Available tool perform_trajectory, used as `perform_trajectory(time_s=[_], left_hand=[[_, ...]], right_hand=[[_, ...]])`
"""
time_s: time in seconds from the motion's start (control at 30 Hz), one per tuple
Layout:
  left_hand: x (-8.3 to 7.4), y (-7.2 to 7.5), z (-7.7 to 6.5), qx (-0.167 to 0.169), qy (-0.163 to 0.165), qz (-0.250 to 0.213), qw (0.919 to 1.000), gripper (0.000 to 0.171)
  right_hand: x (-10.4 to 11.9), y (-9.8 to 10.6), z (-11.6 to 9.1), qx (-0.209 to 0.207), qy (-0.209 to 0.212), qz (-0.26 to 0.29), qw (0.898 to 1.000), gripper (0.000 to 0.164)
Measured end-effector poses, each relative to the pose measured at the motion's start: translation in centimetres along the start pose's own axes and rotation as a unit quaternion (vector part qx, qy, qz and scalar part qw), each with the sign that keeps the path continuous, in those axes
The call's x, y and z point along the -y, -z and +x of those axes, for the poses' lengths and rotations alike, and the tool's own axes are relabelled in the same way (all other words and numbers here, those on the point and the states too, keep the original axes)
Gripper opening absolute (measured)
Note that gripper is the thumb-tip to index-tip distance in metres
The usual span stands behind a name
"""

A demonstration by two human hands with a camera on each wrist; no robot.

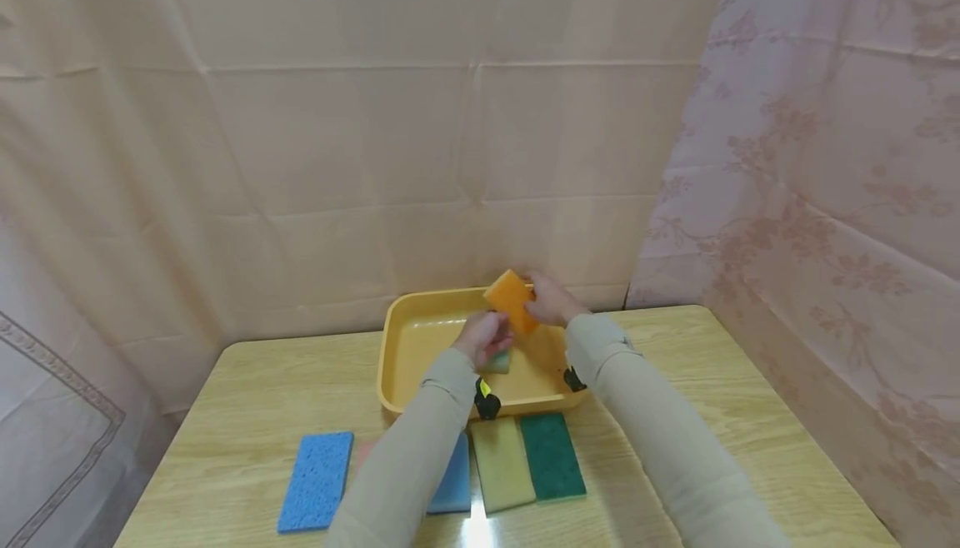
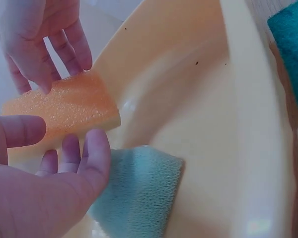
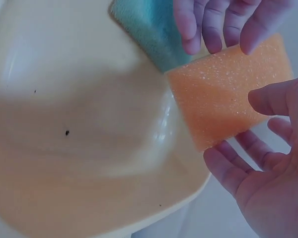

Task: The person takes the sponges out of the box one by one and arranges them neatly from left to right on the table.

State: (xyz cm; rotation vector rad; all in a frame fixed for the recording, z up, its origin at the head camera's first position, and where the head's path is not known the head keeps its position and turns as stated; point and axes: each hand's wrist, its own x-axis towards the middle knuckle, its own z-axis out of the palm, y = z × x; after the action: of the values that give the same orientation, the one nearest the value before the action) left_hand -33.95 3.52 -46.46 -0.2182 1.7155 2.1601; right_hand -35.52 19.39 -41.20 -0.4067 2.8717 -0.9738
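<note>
An orange sponge (image 1: 512,301) with a pale underside is held tilted above the tray by my right hand (image 1: 553,300). In the right wrist view the right thumb (image 3: 270,98) lies on its orange face and the fingers reach under the opposite side. My left hand (image 1: 483,336) is at the sponge's near edge, its thumb and loosely bent fingers (image 2: 97,151) beside that edge; whether they touch it is hard to tell. Below, a light teal sponge (image 2: 139,191) lies in the yellow tray (image 1: 397,348), partly hidden by the left hand.
In front of the tray on the wooden table (image 1: 217,448) lie a bright blue sponge (image 1: 317,481), a lighter blue sponge (image 1: 452,481), a pale yellow sponge (image 1: 502,463) and a dark green pad (image 1: 553,456). A pink piece (image 1: 365,450) shows behind the left sleeve. Curtain cloth hangs behind the table.
</note>
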Motion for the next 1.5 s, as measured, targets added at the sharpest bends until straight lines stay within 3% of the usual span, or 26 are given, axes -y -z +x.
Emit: perform_trajectory(time_s=[0.2,0.5,0.9,1.27,1.5], left_hand=[[-0.8,0.0,-0.3,0.001,-0.007,0.008,0.9999,0.016],[-1.0,0.0,-0.7,0.000,-0.011,0.012,0.9999,0.030],[-1.3,-0.2,-1.1,0.006,-0.035,0.024,0.9991,0.026],[-2.1,-0.4,-2.0,-0.004,-0.047,0.027,0.9985,0.028],[-2.7,-0.8,-2.6,-0.011,-0.062,0.040,0.9972,0.032]], right_hand=[[0.0,-0.3,-0.3,-0.010,-0.015,0.067,0.998,0.054],[-0.2,-0.3,-0.9,-0.029,-0.016,0.063,0.997,0.046],[0.0,-0.3,-2.0,-0.041,-0.033,0.096,0.994,0.046],[0.6,-0.2,-2.8,-0.062,-0.022,0.110,0.992,0.046],[0.3,-0.3,-2.8,-0.091,-0.038,0.154,0.983,0.043]])
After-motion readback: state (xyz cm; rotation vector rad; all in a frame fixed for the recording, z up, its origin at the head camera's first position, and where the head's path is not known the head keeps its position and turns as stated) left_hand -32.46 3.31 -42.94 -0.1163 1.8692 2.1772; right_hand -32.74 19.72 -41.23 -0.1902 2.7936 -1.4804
